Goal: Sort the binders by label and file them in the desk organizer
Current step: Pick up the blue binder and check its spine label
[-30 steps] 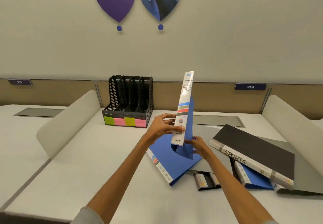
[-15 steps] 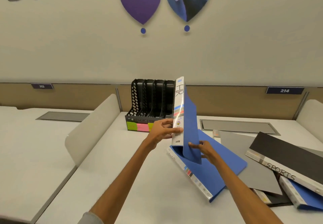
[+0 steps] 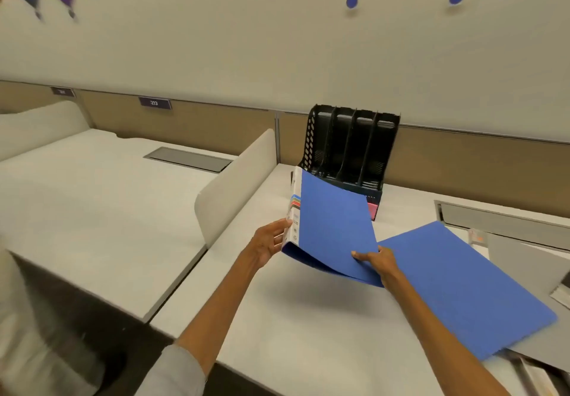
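A blue binder (image 3: 331, 226) is held above the desk (image 3: 293, 318) by both hands. The left hand (image 3: 267, 243) is closed on the lower part of the white spine, with the fingertips laid against the spine label; the thumb cannot be made out. The right hand (image 3: 374, 261) is pinched on the lower right corner of the front cover, the thumb lying on top of the blue surface and the fingers hidden beneath it. The binder is tilted, spine to the left, and the covers are seen parted slightly along the lower edge. A shadow is cast on the desk below it.

Just behind the held binder, a black desk organizer (image 3: 351, 145) is stood against the back panel; its lower front is partly covered by the binder, and a bit of pink label is left showing at its base. Four slots can be counted in it, and nothing can be seen filed there.

To the right, a second blue binder (image 3: 468, 287) is laid flat on the desk, partly over a grey folder (image 3: 524, 260). More items are glimpsed at the right edge, too cut off to be counted. A white divider (image 3: 237, 179) is set to the left of the desk.
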Motion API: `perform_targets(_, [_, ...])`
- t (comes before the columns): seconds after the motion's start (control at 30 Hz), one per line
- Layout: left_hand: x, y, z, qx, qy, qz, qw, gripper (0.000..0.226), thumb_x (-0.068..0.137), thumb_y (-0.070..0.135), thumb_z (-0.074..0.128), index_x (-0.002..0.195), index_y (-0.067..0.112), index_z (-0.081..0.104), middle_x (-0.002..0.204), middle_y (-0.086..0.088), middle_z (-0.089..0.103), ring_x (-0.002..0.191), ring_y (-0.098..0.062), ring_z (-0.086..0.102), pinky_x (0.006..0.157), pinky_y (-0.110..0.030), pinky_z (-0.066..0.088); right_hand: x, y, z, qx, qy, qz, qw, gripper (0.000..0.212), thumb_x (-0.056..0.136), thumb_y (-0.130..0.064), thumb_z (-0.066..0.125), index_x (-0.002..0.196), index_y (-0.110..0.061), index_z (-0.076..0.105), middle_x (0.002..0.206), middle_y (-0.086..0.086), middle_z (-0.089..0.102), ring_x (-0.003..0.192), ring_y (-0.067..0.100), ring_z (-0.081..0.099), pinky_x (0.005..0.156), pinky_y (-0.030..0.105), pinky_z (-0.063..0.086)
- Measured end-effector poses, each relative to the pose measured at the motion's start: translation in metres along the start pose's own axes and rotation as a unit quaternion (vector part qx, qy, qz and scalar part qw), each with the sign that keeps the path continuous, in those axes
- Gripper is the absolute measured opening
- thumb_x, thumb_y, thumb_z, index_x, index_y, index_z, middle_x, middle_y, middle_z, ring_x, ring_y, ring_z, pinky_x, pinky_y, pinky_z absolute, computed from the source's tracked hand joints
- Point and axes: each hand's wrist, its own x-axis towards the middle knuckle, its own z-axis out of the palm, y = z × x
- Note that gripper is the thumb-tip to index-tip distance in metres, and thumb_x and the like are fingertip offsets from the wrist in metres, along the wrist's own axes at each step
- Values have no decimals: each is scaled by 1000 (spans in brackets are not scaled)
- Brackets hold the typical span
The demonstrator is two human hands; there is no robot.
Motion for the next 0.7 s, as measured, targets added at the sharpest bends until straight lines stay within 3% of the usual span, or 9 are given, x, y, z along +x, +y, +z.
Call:
perform_targets(0.1, [0,-10,-32,-5,26,-7,1000,38,87,26,65,122,14,66,116,-8,71,95,-20,70,72,-28,56,1,4,34,3,15,-16,1000,47,71,-11,85,111,0,64,110,14,69,90,29,65,75,38,54])
perform_targets(0.27, [2,-33,-85,-14,110,-21,994,41,85,22,70,123,6,63,118,-15,69,108,-37,66,101,-52,47,-5,14,91,2,5,-33,999,69,70,-16,86,125,-3,47,121,10,60,105,30,61,91,44,54])
perform_targets(0.37, [4,-39,-106,-2,169,-30,985,41,81,16,75,118,2,65,115,-18,69,104,-38,67,97,-49,51,-3,24,120,10,-2,-24,1000,67,72,-15,83,126,-5,45,122,9,58,105,29,61,87,39,54])
perform_targets(0.5, [10,-38,-125,30,195,-23,980,38,79,10,76,116,5,68,114,-16,70,95,-31,68,88,-41,56,-1,40,148,35,-3,12,999,61,76,-11,78,125,-3,44,123,13,58,105,32,61,90,43,55])
perform_targets(0.57, [12,-38,-135,36,192,-24,981,45,78,9,76,122,6,64,119,-15,67,104,-31,66,93,-43,53,0,46,159,44,2,25,999,57,79,-9,75,126,-2,43,125,15,58,108,33,60,92,44,54])
perform_targets(0.7, [13,-42,-150,57,216,-36,974,65,74,0,77,133,9,52,124,-10,64,108,-25,60,84,-31,46,3,47,178,51,27,30,998,52,86,-7,69,130,0,42,129,17,56,113,34,58,96,43,51])
